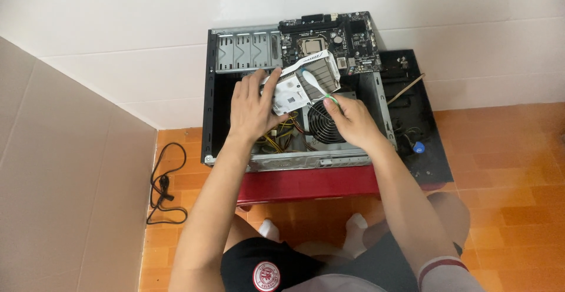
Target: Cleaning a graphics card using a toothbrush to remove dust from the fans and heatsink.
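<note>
Mid-cleaning: left hand [253, 108] clamped on white graphics card [303, 81] held tilted above open computer case [294, 161], right hand [353, 120] pinching green-handled brush [313, 86] against its face; next likely steady strokes along heatsink fins, card kept firm.

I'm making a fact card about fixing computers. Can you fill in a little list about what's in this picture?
Left hand: holds the white graphics card by its left end
Right hand: holds a white brush with a green handle, bristle end on the card
Below the card: open computer case with a round black fan and coloured wires
Case stands on: red stool
Behind: motherboard leaning on the white wall
Right of case: black side panel
Floor, left: black power cable on orange tiles
</note>
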